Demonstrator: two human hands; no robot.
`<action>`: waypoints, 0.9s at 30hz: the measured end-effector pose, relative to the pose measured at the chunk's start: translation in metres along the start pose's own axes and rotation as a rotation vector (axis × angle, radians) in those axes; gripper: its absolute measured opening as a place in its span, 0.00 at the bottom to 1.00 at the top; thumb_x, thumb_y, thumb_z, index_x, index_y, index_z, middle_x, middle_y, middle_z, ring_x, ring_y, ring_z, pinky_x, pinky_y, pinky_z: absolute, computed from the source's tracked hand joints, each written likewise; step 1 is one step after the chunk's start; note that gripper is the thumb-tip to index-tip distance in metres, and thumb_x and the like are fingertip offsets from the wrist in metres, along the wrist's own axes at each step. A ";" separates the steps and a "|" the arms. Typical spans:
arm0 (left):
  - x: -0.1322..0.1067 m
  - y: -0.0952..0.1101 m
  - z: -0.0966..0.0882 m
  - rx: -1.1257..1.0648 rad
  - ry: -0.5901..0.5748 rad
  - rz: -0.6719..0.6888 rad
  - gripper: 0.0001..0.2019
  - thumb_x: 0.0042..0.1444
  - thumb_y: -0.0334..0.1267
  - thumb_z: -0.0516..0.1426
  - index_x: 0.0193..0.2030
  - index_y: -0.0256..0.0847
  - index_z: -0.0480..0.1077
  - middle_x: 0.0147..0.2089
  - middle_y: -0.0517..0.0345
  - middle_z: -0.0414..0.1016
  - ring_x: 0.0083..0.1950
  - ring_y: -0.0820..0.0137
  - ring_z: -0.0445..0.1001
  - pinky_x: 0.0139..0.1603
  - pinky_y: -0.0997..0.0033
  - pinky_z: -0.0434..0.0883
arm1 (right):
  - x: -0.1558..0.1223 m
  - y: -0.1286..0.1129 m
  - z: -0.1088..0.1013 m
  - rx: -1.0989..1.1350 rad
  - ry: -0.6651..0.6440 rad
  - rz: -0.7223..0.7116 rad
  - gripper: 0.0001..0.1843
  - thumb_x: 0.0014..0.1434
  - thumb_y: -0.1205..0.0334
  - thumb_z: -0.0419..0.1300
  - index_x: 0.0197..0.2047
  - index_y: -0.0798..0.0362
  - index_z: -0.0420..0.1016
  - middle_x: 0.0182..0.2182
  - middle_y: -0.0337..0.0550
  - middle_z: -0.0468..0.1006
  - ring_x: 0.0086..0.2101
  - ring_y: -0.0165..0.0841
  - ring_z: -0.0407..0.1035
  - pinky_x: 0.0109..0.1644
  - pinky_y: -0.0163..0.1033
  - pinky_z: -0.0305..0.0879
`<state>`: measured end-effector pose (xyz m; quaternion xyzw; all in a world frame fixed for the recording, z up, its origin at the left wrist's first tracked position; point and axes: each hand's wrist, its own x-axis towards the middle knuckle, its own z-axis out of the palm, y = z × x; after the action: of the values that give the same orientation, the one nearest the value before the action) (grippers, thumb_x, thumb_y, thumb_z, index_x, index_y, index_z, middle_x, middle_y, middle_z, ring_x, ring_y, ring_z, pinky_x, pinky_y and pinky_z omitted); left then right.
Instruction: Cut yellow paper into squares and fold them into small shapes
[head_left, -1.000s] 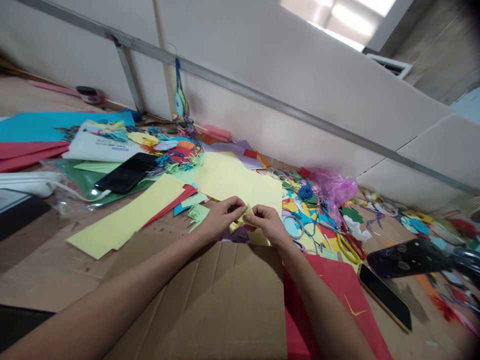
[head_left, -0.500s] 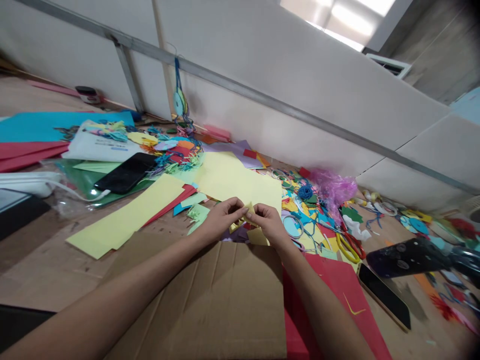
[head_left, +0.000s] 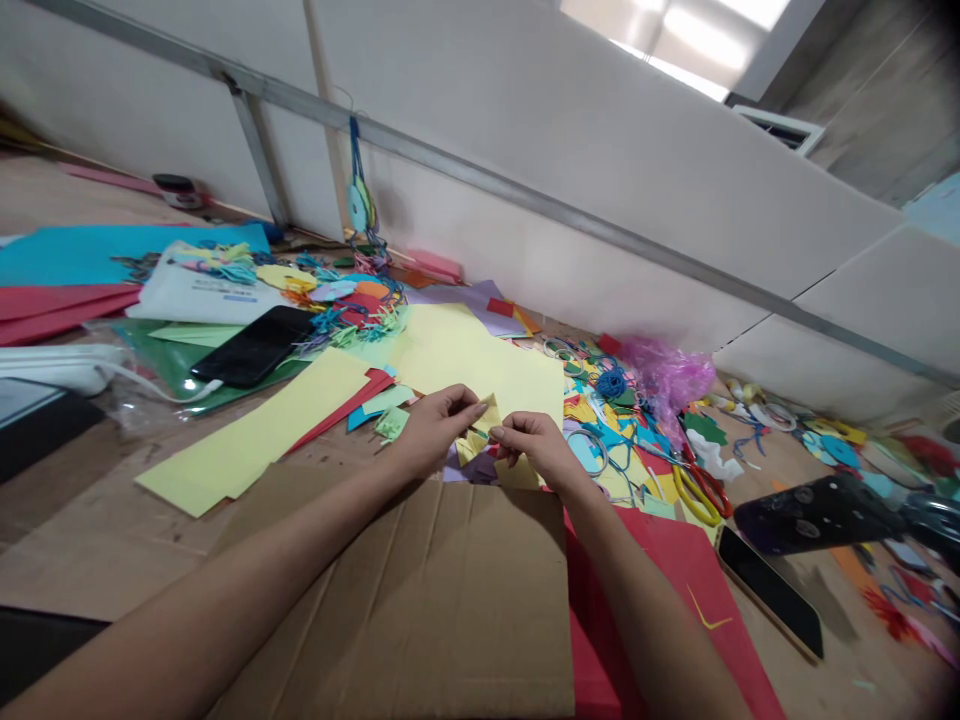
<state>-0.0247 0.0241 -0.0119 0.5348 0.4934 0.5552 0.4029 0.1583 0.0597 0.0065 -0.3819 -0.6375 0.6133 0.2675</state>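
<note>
A small folded piece of yellow paper [head_left: 486, 416] rises between the hands, its long axis slanting, tip toward far right. The left hand [head_left: 433, 430] and right hand [head_left: 534, 447] have fingers clamped on it, above a cardboard sheet [head_left: 420, 590], with a yellow paper sheet [head_left: 480, 350] just beyond.

A small piece of pale yellow folded paper [head_left: 486, 415], creased into uneven points, is held in the air, pinched between the left hand [head_left: 431, 430] and right hand [head_left: 536, 448].

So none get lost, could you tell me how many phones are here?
3: one phone on the green sheet, left; one phone lower right; a probable phone above it. More may be hidden.
</note>
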 end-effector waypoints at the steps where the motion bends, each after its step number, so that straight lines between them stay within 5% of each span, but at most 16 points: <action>1: 0.000 0.000 0.000 0.002 -0.005 0.001 0.16 0.53 0.51 0.62 0.28 0.40 0.69 0.25 0.64 0.66 0.28 0.72 0.64 0.29 0.72 0.62 | 0.000 0.000 -0.001 -0.006 -0.011 0.006 0.21 0.48 0.45 0.71 0.24 0.54 0.75 0.18 0.37 0.75 0.20 0.27 0.66 0.26 0.33 0.62; 12: 0.008 0.006 -0.013 -0.005 0.001 -0.015 0.18 0.51 0.53 0.63 0.29 0.40 0.69 0.26 0.64 0.67 0.28 0.73 0.65 0.29 0.73 0.63 | -0.001 -0.003 -0.008 -0.026 -0.080 0.008 0.19 0.49 0.47 0.71 0.25 0.55 0.76 0.21 0.39 0.76 0.22 0.28 0.67 0.27 0.34 0.63; 19: 0.007 0.009 -0.022 -0.115 -0.148 -0.204 0.19 0.48 0.54 0.66 0.30 0.39 0.70 0.26 0.64 0.68 0.26 0.74 0.66 0.28 0.74 0.64 | -0.001 -0.002 -0.009 -0.047 0.027 -0.275 0.12 0.52 0.62 0.70 0.41 0.47 0.83 0.36 0.38 0.79 0.33 0.30 0.70 0.39 0.37 0.67; 27: 0.002 0.016 -0.019 -0.140 -0.249 -0.254 0.18 0.46 0.51 0.68 0.30 0.39 0.72 0.25 0.64 0.70 0.25 0.75 0.67 0.26 0.76 0.64 | -0.002 0.002 -0.003 -0.249 -0.002 -0.377 0.13 0.50 0.71 0.63 0.36 0.48 0.85 0.34 0.39 0.81 0.36 0.32 0.71 0.43 0.39 0.66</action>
<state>-0.0425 0.0205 0.0054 0.5034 0.4635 0.4624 0.5639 0.1619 0.0598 0.0054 -0.2855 -0.7687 0.4694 0.3275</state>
